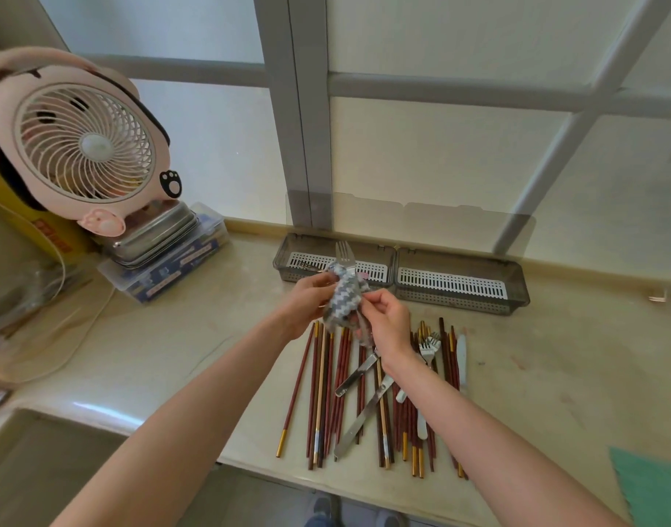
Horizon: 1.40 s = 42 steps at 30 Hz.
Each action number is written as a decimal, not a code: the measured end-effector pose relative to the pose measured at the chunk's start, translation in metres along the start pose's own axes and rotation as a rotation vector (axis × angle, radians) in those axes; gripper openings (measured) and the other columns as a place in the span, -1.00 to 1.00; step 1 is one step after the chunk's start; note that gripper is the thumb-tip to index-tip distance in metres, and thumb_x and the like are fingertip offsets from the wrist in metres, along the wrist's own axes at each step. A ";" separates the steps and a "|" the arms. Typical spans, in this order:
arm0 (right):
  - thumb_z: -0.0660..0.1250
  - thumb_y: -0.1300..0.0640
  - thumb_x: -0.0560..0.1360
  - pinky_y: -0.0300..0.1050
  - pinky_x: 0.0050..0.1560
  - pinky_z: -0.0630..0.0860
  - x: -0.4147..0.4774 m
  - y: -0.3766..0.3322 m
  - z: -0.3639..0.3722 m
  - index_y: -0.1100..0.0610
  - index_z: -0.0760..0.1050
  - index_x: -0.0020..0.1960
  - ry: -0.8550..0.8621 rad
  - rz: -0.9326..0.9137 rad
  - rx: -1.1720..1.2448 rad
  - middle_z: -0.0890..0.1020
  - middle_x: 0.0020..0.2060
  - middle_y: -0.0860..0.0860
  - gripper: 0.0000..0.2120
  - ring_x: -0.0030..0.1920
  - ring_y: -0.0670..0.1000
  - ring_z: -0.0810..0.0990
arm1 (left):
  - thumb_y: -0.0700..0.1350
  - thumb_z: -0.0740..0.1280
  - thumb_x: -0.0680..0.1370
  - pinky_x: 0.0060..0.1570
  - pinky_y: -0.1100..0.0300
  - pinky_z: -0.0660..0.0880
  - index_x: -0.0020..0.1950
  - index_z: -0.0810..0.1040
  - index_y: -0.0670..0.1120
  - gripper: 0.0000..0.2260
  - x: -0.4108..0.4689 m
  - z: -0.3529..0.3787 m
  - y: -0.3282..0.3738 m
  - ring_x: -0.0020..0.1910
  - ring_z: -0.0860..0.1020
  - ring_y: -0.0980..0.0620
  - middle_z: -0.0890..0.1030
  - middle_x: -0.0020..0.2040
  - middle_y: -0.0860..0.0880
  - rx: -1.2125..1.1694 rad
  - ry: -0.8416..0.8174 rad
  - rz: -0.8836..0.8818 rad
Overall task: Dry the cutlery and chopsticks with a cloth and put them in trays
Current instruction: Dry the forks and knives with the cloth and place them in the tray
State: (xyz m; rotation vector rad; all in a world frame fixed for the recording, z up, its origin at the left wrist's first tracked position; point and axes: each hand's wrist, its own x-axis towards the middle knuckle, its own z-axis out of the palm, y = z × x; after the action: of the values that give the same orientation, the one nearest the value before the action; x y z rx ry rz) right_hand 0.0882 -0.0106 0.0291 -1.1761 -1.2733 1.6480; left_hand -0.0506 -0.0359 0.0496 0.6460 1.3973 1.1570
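Observation:
My left hand (307, 302) and my right hand (387, 325) both grip a grey-and-white zigzag cloth (345, 294) wrapped round a steel fork (344, 254). The fork's tines stick up out of the cloth, above the left tray (284, 256). That tray holds some cutlery, partly hidden by the cloth. The right tray (516, 287) shows only its white slotted liner. Below my hands lie several red-brown chopsticks (322, 393) with gold tips, two table knives (358, 374), forks (429, 346) and a white-handled piece (461, 355).
A pink fan (79, 142) stands on a steel box and a plastic case (166, 275) at the left. A sink edge (60, 408) is at the lower left. A green cloth (653, 484) lies at the lower right corner. Frosted window panes rise behind the trays.

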 end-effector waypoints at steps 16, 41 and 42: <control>0.37 0.28 0.37 0.04 0.18 0.54 0.008 0.015 -0.014 0.09 0.44 0.32 -0.502 0.133 0.275 0.63 0.14 0.12 -0.48 0.09 0.11 0.62 | -0.19 0.18 0.60 -0.27 0.19 0.56 0.13 0.51 -0.31 -0.77 0.012 0.002 0.007 -0.21 0.60 0.00 0.62 -0.13 -0.14 -0.266 0.287 -0.022; 0.44 0.15 0.41 -0.14 -0.12 0.50 0.031 -0.002 0.007 0.11 0.48 -0.05 0.059 -0.088 -0.216 0.55 -0.20 0.00 -0.82 -0.18 -0.03 0.53 | -0.15 0.26 0.57 -0.25 0.27 0.48 -0.16 0.52 -0.11 -0.87 0.010 0.005 0.006 -0.21 0.56 0.08 0.59 -0.19 -0.04 0.101 0.254 0.070; 0.41 0.22 0.42 -0.17 -0.12 0.46 0.033 -0.006 0.008 0.12 0.47 -0.01 0.067 -0.103 -0.168 0.52 -0.19 0.00 -0.82 -0.17 -0.04 0.50 | -0.15 0.28 0.56 -0.23 0.26 0.47 -0.17 0.52 -0.11 -0.88 0.012 0.005 0.007 -0.19 0.56 0.07 0.58 -0.19 -0.04 0.139 0.262 0.071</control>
State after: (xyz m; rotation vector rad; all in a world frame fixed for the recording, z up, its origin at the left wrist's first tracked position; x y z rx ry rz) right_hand 0.0707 0.0189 0.0287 -1.2327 -1.4269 1.4379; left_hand -0.0496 -0.0218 0.0514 0.6632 1.6998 1.2422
